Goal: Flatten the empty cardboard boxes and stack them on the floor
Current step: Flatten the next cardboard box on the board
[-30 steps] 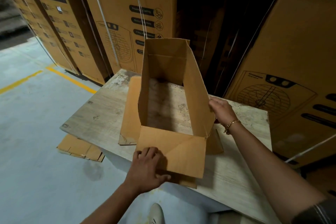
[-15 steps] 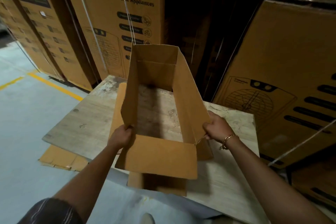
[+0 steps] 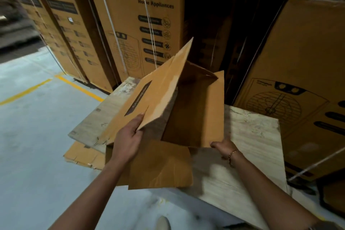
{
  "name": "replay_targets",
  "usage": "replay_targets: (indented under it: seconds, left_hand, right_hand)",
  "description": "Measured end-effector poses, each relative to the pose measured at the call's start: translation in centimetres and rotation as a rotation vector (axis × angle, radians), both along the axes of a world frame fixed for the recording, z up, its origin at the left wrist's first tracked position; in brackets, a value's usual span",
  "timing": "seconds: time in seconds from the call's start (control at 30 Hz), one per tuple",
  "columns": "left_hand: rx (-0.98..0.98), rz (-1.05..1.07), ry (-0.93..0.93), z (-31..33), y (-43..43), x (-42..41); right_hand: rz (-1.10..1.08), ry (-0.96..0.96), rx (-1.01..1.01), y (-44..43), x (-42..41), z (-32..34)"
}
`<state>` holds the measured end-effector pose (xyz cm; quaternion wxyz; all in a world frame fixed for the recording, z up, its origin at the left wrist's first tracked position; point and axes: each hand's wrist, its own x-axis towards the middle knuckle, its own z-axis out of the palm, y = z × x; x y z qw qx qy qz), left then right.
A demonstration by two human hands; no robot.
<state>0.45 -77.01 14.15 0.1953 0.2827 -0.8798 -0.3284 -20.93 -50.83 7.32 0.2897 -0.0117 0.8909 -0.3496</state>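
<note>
An open brown cardboard box with no bottom is lifted and tilted above the worn wooden table. My left hand grips the near corner of its left wall, whose outer face with a dark label now faces up. My right hand, with a bracelet on the wrist, holds the near lower corner of the right wall. A loose flap hangs down at the front. Flattened cardboard lies on the grey floor under the table's left edge.
Tall strapped Crompton cartons stand stacked behind the table, and more of them at the right. Yellow lines mark the grey floor on the left. A shoe tip shows at the bottom.
The box has been lifted and skewed: its left wall has swung over to the right and its outer face has turned up. Both hands have shifted along the near corners.
</note>
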Motion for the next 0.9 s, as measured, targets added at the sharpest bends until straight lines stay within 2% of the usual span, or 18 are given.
replay_targets:
  seconds: [0.03,0.07,0.1,0.13,0.2,0.23,0.3,0.4,0.47,0.57,0.63,0.7,0.77,0.83,0.9]
  left_hand:
    - [-0.025,-0.038,-0.025,-0.2,0.4,-0.1]
    - [-0.045,-0.087,-0.052,-0.1,1.0,-0.3]
    - [-0.079,-0.135,-0.086,-0.1,1.6,-0.6]
    - [-0.130,-0.183,-0.123,-0.1,2.3,-1.1]
    - [-0.250,-0.275,-0.201,-0.1,3.9,-2.4]
    - [-0.306,-0.318,-0.237,-0.1,4.7,-3.0]
    - [-0.354,-0.430,-0.268,-0.1,6.2,-3.9]
    - [-0.285,-0.632,-0.295,-0.4,6.9,-4.0]
    - [-0.408,-0.672,-0.338,-1.0,5.3,-3.2]
    - [-0.620,-0.510,-0.427,-2.4,0.4,-1.5]
    - [-0.625,-0.413,-0.453,-2.8,-2.3,-0.6]
    - [-0.605,-0.417,-0.475,-2.9,-3.5,-0.4]
    - [-0.614,-0.444,-0.445,-2.9,-3.9,-0.7]
    - [-0.604,-0.467,-0.425,-2.6,-4.2,-1.0]
    - [-0.608,-0.501,-0.402,-2.4,-4.4,-1.0]
  right_hand:
    - [0.010,0.125,0.043,0.4,0.1,-0.1]
    - [-0.001,0.231,-0.005,0.6,0.5,0.6]
    - [-0.039,0.276,-0.152,0.6,1.2,2.0]
    - [-0.097,0.241,-0.353,0.7,1.7,3.4]
    - [-0.160,0.002,-0.705,0.5,2.6,6.4]
    - [-0.166,-0.107,-0.800,0.6,2.8,7.5]
    - [-0.176,-0.123,-0.864,1.0,3.1,8.9]
    - [-0.253,0.065,-0.696,2.4,2.7,9.3]
    - [-0.303,0.113,-0.627,3.7,2.7,9.2]
    - [-0.320,0.145,-0.538,4.5,3.1,9.6]
    - [-0.304,0.175,-0.439,4.0,3.7,9.7]
    - [-0.191,0.291,-0.187,2.7,4.6,9.3]
    - [0.001,0.486,0.129,1.2,6.3,9.1]
    - [0.179,0.689,0.359,-0.2,8.2,9.6]
    - [0.391,0.750,0.533,-1.7,9.8,9.7]
